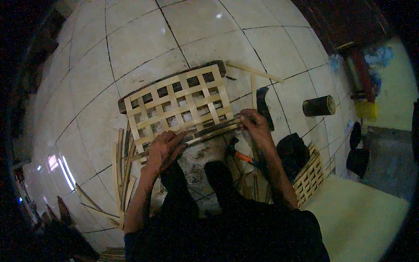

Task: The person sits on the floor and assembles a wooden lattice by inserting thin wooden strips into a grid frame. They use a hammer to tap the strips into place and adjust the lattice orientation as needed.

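A woven lattice panel of pale bamboo strips (186, 98) lies on the floor in front of me, its far edge along a dark wooden bar (170, 78). Across its near edge runs a long bamboo strip (211, 133), dark on one side. My right hand (256, 124) pinches this strip near its right end. Toward the left end, my left hand (163, 150) is closed over it at the panel's near-left corner, its fingertips partly hidden. A hammer with an orange handle (244, 158) lies just below my right hand. Nearby to the right is a dark flat blade-like tool (263, 105).
Loose bamboo strips (118, 166) lie left of the panel, with another strip (255, 72) beyond its far right corner. A short log (318, 106) rests farther right. Near my right arm are a black bundle (293, 150), another woven panel (309, 177) and a cream board (362, 218).
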A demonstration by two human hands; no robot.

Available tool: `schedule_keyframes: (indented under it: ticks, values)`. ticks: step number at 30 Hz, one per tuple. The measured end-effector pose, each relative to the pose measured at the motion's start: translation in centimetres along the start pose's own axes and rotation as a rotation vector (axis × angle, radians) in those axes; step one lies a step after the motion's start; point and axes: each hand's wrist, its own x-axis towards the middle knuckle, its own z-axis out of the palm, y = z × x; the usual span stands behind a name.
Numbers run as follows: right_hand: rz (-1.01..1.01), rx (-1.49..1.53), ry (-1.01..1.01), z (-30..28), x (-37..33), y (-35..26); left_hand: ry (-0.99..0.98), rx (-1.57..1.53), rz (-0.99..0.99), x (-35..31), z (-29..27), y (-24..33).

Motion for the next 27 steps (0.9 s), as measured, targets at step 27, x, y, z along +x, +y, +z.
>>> schedule_keyframes:
  ticks: [27]
  values:
    - [0.124,-0.371,0.010,0.3,-0.2,-0.1,0.183,-0.030,-0.062,-1.9,3.9,0.0]
